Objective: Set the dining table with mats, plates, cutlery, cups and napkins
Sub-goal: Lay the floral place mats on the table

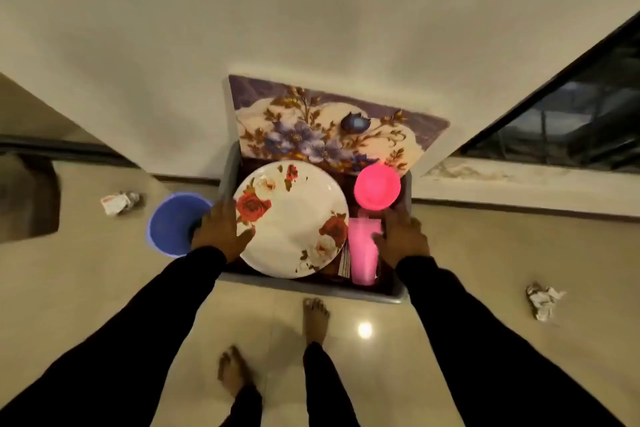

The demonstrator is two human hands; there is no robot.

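Both hands grip a grey tub (228, 170) by its sides: the left hand (221, 230) curls over the left rim with its thumb lying on the plate, and the right hand (403, 241) curls over the right rim next to the pink things. By my reading the task has barely begun, since every piece is packed in the tub and carried over the floor (485, 253); no tabletop is in sight, so nothing is laid yet and all of the setting is left to do. Going by size, beyond the hands stands one floral mat (332, 128), tilted against the tub's far wall; more may be stacked behind it, but I cannot tell. Between the hands lies one rose-patterned plate (294, 218) on top, and any plates under it are hidden. Just beside the right hand is one round pink cup (377, 185), and a tall pink piece (363, 250), perhaps another cup on its side. Thin cutlery (345, 262) shows between plate and pink piece, too dark to count. Outside the left hand stands one blue bucket (173, 224). Two crumpled papers (119, 202) lie on the floor. No napkins are visible.
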